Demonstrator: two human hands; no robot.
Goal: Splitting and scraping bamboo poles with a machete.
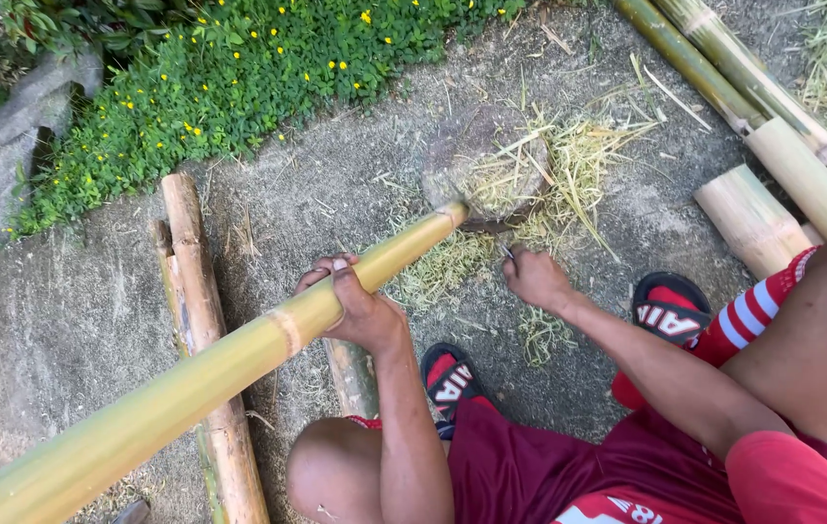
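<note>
Nearest the camera: the person's knees in dark red shorts, crouched over concrete ground, feet in black-and-red sandals [671, 309].

Left hand [360, 306]: closed around a long green-yellow bamboo pole [210, 374], fingers wrapped over the top, near a node ring. The pole runs from the lower left edge of the ground up to its middle, where its tip [450, 212] rests on a flat stone block [486, 165].

Right hand [535, 279]: closed on a small tool handle [507, 252], just beside the pole's tip. The blade is hidden among shavings; its kind cannot be told.

Surroundings: pale shavings [569, 175] scattered over the block and the ground near it. Two weathered poles [205, 320] lie under the held pole at the left. Cut bamboo sections [753, 218] and long green culms [724, 68] sit at the upper right corner. Flowering groundcover [239, 68] borders the upper edge.

Judgement on the work in hand, trimming the pole's end: the left grip sits well back from the tip, which keeps fingers away from the blade. The tip should remain seated on the block so it cannot skid. Strokes are best directed away from the body and feet, which are near the cutting point. Loose shavings on the block may let the tip slip.
</note>
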